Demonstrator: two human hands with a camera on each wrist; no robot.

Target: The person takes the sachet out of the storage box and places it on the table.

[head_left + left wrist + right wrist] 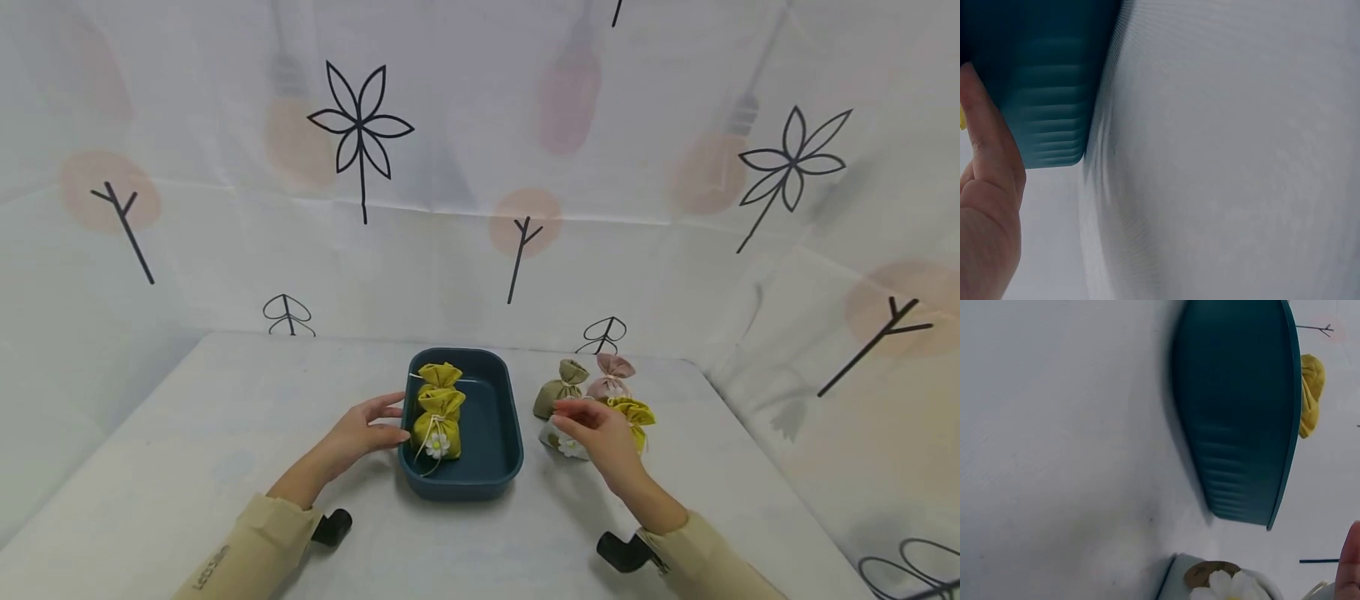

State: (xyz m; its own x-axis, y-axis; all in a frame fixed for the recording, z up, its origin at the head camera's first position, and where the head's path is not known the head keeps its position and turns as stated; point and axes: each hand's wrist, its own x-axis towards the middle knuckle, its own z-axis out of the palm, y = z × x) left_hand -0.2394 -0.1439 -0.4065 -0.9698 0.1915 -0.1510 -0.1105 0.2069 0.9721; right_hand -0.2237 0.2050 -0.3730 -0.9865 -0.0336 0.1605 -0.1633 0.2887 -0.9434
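Here, the left hand point(363, 431) rests fairly straight fingers against the left rim of a dark-teal, rounded-rectangular tray point(491, 433).
Two yellow-green fabric pouches point(444, 417) line its left side; bare floor shows rightward. A strip of white tabletop point(525, 533) separates it from a pale-grey, daisy-trimmed fabric pouch point(555, 440). Over that, the right hand point(600, 432) holds thumb and fingertips slightly apart; I cannot tell whether they touch it. An olive fabric pouch point(555, 397) sits just beyond.
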